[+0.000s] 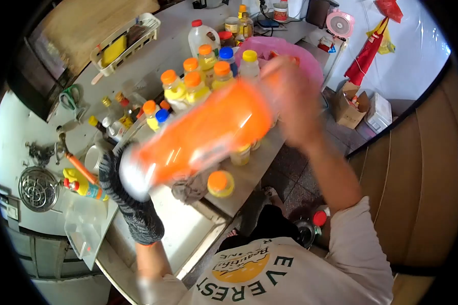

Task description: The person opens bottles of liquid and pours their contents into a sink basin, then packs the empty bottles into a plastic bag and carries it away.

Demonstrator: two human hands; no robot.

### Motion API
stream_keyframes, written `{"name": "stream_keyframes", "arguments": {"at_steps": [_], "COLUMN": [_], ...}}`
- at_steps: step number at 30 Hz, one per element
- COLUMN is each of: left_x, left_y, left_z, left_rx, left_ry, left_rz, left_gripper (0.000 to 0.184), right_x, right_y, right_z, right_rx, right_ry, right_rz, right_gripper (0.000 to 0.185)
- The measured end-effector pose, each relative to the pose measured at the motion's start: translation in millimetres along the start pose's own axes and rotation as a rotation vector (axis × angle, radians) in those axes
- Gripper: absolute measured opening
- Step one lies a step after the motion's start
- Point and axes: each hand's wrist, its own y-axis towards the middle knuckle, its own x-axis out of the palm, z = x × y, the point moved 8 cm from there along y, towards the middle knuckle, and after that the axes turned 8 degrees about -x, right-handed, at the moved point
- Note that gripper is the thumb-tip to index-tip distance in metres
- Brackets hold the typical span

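A large orange bottle [203,134], smeared by motion, is tilted across the middle of the view. My left hand [130,198], in a dark knitted glove, is wrapped round its whitish lower-left end. At the upper-right end my bare right hand [290,94] is blurred, with its fingers closed about the orange end. Behind the bottle stand several small bottles with yellow contents and orange, blue or yellow caps, such as one with an orange cap [193,86]. Below it are a bunched grey cloth [189,189] and another orange-capped bottle [221,183].
A white sink [180,223] lies below my hands. At the left are a faucet [61,147], a yellow bottle [84,184] and a clear plastic container [84,223]. Behind are a pink basin [310,61] and a white jug [201,38]. A cardboard box [348,109] is on the floor.
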Motion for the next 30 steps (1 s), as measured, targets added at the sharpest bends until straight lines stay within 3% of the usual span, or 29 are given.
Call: {"name": "stream_keyframes", "arguments": {"at_steps": [1, 2, 3, 4, 6, 8, 9, 11, 13, 15, 16, 18, 22, 24, 26, 28, 30], "left_x": [16, 48, 54, 34, 4, -31, -56, -99, -153, -165, -165, -161, -146, -137, -129, -123, -119], "left_y": [15, 22, 28, 39, 26, 0, -23, -78, -139, -194, -218, -251, -288, -295, -298, -302, -307], "left_z": [-11, -2, -1, -16, -40, -72, -84, -104, -113, -113, -111, -106, -113, -118, -121, -123, -123], "left_rx": [-0.096, -0.204, -0.075, -0.073, -0.119, -0.24, -0.341, -0.496, -0.751, -0.952, -1.009, -1.068, -1.134, -1.149, -1.15, -1.156, -1.161], "left_ry": [-0.024, -0.046, 0.2, 0.191, 0.495, 0.672, 0.899, 0.875, 1.075, 1.059, 0.993, 0.911, 0.813, 0.788, 0.77, 0.757, 0.75], "left_rz": [-0.006, -0.032, -0.1, -0.095, 0.038, 0.113, 0.22, 0.433, 0.484, 0.632, 0.724, 0.846, 0.951, 0.968, 0.982, 0.994, 1.006], "left_gripper": [0.046, 0.044, 0.044, 0.048, 0.051, 0.049, 0.041, 0.033, 0.031, 0.031, 0.031, 0.032, 0.032, 0.032, 0.032, 0.032, 0.032], "right_x": [-21, -44, -63, -81, -86, -67, -51, -13, 35, 68, 91, 112, 147, 153, 151, 127, 118], "right_y": [-6, -7, -23, -52, -132, -187, -220, -260, -287, -296, -301, -300, -297, -279, -284, -257, -249], "right_z": [51, 91, 147, 219, 333, 411, 425, 445, 452, 452, 455, 456, 498, 519, 564, 595, 632], "right_rx": [0.192, 0.027, 0.071, 0.473, 0.774, 0.926, 1.194, 1.256, 1.358, 1.352, 1.234, 1.168, 0.908, 0.647, 0.931, 1.046, 1.087], "right_ry": [-0.111, -0.33, -0.424, -0.174, -0.138, -0.211, -0.048, 0.046, 0.346, 0.362, 0.316, 0.414, 0.397, 0.319, -0.033, -0.112, -0.16], "right_rz": [-0.01, 0.039, 0.052, 0.199, 0.151, -0.021, -0.025, -0.061, -0.035, -0.182, -0.399, -0.471, -0.538, -0.36, -0.84, -0.939, -0.829], "right_gripper": [0.021, 0.023, 0.023, 0.023, 0.028, 0.038, 0.042, 0.045, 0.048, 0.052, 0.04, 0.048, 0.046, 0.044, 0.045, 0.051, 0.055]}}
